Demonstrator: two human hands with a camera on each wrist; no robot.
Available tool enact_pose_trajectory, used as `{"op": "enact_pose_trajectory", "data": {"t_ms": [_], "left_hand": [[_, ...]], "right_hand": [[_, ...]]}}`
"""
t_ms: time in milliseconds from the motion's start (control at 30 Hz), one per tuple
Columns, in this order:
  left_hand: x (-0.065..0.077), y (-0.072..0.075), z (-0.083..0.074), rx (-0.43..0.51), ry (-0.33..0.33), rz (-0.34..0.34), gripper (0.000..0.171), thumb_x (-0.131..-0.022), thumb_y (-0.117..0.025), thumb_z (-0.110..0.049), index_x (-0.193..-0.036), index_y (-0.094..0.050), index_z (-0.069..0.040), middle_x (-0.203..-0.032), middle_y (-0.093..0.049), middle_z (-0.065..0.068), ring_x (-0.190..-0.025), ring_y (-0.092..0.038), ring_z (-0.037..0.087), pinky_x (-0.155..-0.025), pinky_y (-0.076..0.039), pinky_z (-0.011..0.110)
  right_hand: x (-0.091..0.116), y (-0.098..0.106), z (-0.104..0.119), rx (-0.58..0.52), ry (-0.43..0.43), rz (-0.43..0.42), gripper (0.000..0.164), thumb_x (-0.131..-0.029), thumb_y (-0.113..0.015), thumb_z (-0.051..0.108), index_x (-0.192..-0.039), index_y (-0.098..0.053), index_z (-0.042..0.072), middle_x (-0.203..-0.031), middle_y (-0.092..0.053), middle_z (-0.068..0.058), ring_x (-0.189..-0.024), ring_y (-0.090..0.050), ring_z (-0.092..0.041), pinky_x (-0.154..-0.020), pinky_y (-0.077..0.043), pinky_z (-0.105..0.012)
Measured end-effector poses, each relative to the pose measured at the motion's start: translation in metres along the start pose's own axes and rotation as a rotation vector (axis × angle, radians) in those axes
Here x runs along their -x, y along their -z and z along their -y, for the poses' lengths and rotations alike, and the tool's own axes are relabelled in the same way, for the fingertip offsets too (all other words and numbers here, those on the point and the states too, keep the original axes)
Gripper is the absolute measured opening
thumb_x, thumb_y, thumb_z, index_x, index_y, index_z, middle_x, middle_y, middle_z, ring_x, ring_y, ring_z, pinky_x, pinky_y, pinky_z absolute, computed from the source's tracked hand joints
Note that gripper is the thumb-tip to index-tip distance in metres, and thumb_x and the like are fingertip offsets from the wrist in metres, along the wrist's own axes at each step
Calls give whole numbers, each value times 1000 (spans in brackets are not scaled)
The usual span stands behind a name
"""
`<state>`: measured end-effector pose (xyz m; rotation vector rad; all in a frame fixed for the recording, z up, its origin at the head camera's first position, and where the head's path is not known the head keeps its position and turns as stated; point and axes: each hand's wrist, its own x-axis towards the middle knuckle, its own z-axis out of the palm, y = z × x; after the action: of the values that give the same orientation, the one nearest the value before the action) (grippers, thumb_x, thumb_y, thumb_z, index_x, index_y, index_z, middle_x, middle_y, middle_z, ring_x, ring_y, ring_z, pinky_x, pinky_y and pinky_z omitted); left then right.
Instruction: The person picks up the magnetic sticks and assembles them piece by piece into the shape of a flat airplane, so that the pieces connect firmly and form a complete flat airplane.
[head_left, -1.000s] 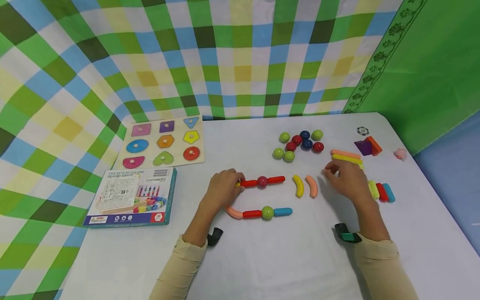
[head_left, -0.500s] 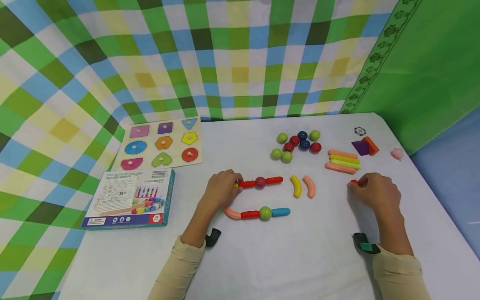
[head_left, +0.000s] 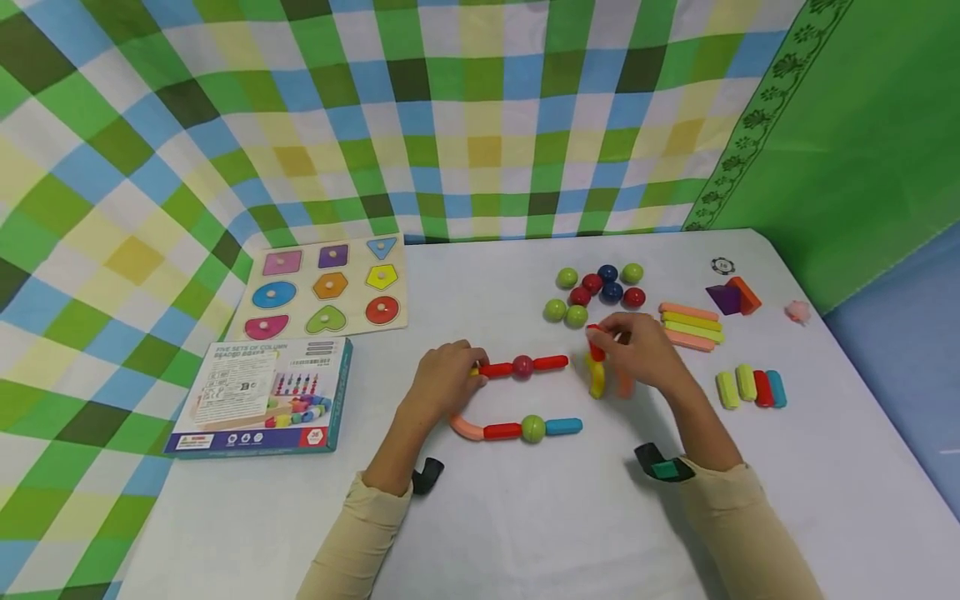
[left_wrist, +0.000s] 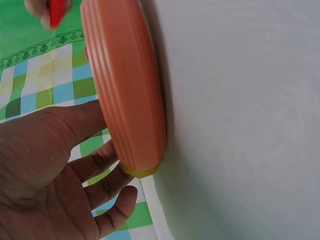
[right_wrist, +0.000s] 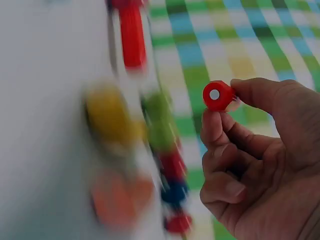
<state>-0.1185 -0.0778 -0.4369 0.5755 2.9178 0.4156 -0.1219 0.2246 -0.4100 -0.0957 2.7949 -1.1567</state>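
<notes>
My right hand (head_left: pixel 637 346) pinches a short red stick (right_wrist: pixel 218 95) between thumb and fingertips, its round end showing a pale dot. In the head view it hovers over a yellow curved stick (head_left: pixel 597 382) and an orange curved stick (head_left: pixel 626 383). My left hand (head_left: pixel 442 382) grips the bend of a U-shaped chain at its yellow curved stick (left_wrist: pixel 142 171), mostly hidden by the hand and by the orange curved stick (left_wrist: pixel 125 85) joined to it. One arm has red sticks (head_left: pixel 551 362) and a red ball (head_left: pixel 522 367); the other has a red stick, green ball (head_left: pixel 533 429) and blue stick (head_left: pixel 564 427).
Green, red and dark blue balls (head_left: pixel 611 293) cluster at the back. Long sticks (head_left: pixel 690 325) and short sticks (head_left: pixel 763 388) lie at right, with triangular blocks (head_left: pixel 738 297) and a pink figure (head_left: pixel 798 312) beyond. A shape puzzle board (head_left: pixel 348 304) and box (head_left: pixel 258 396) stand left.
The right hand has gone to the short sticks at right, taken a red one, and carried it left to the loose curved sticks. My left hand has stayed on the chain.
</notes>
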Motion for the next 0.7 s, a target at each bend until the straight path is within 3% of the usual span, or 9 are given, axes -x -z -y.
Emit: {"op": "enact_pose_trajectory", "data": {"t_ms": [167,300,700], "left_hand": [[-1,1,0,-6,5,7,27,-84,-73,-30,-109,-69,-21,-91,-61,-3,-80,-53,13,-73,-46,31],[-1,2,0,-15,8,19,27,-84,-73,-30,-109,-69,-22,-91,-60,-3,-80,-52,13,-72,-45,30],[-1,2,-1,-2,4,23,28,-84,-73,-31,-109,-68,-21,-92,-60,-3,-81,-52,13,-74,-46,31]], "right_hand": [[-29,-36,26,-102,22,86,34,-90,-62,42,-106,-67,13,-87,-59,-6,-81,-52,-24,-63,-45,-31],[-47,-51,39,-148,-4,124,27,-91,-63,37,-103,-68,13,-90,-60,-7,-84,-52,-24,-66,-46,-32],[-60,-76,44,-76,-124,167,32,-89,-64,40,-101,-68,11,-96,-59,-7,-87,-53,-22,-66,-46,-30]]}}
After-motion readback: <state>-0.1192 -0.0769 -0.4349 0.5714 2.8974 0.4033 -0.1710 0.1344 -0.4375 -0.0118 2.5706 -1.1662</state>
